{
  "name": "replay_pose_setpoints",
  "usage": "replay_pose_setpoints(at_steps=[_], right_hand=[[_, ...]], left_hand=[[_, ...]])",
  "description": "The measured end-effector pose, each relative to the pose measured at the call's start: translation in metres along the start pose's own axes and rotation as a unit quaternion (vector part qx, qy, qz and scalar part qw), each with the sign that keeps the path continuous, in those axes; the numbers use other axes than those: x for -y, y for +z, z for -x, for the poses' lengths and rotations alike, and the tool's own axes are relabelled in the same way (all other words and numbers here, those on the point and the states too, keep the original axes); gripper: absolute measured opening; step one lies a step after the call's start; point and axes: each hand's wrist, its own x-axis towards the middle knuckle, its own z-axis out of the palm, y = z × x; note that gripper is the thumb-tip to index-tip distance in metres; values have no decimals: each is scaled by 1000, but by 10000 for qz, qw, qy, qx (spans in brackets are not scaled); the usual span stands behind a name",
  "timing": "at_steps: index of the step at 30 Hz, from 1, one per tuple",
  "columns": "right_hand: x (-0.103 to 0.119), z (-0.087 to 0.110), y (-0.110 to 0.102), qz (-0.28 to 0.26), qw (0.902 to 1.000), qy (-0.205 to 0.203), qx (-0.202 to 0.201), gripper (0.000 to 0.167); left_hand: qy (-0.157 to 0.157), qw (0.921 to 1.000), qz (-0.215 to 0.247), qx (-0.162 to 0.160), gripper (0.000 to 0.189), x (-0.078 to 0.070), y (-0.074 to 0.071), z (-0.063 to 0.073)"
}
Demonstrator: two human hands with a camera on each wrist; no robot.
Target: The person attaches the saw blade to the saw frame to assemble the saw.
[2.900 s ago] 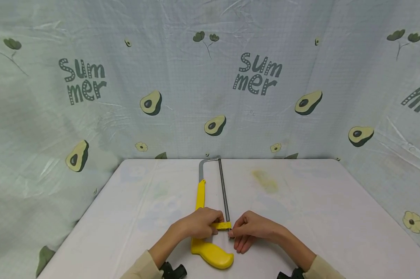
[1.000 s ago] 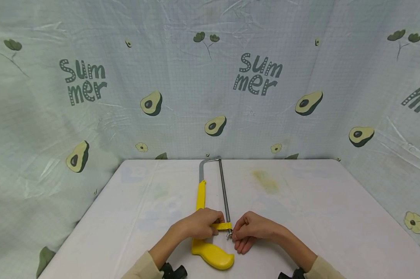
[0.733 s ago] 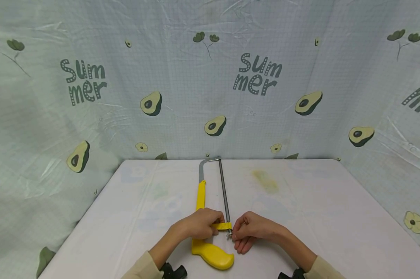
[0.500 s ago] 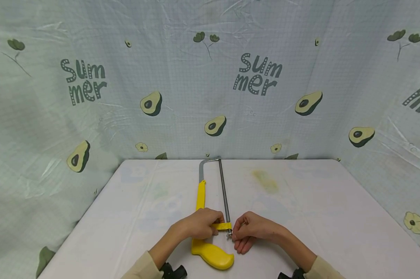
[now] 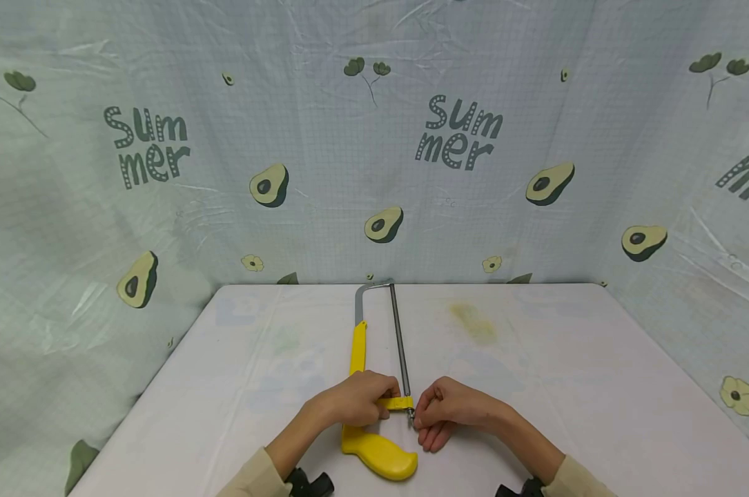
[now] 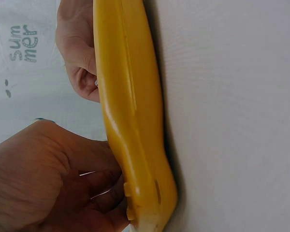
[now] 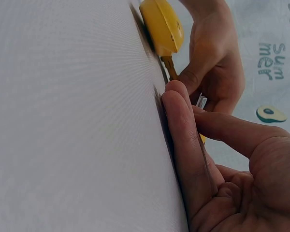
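A hacksaw with a yellow handle (image 5: 383, 455) and grey metal frame lies on the table, its handle towards me. My left hand (image 5: 360, 398) grips the yellow frame piece just above the handle, fingers curled over the short yellow crossbar (image 5: 396, 403). Past that crossbar, at the near end of the dark blade bar (image 5: 400, 338), sits a small metal wing nut (image 5: 411, 416). The thumb and forefinger of my right hand (image 5: 451, 407) pinch it from the right. In the right wrist view, the fingertips (image 7: 178, 104) partly hide the nut, and other fingers rest on the table.
The table (image 5: 536, 386) has a white cover with a yellowish stain (image 5: 473, 323) right of the saw. A printed curtain (image 5: 324, 138) hangs behind and along both sides. Black wrist mounts (image 5: 312, 484) show at the bottom edge.
My right fingertips, earlier covering the wing nut, have shifted slightly right. The nut has turned and now shows a narrower side. The left hand and saw have stayed in place.
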Motion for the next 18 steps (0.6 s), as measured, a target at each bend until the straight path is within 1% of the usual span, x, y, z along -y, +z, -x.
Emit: replay_pose_setpoints(at_steps=[4,11,18], right_hand=[[-1,0,-1,35,10000,51,-19,20],[-2,0,-2,98,9999,63,-56,19],[-2,-1,-2,129,9998,85,-107,20]], left_hand=[[-36,10000,27,28,18,0,0,0],[30,10000,-37,5,18,-2,-1,0],[-20,10000,-23,4,18,-3,-1,1]])
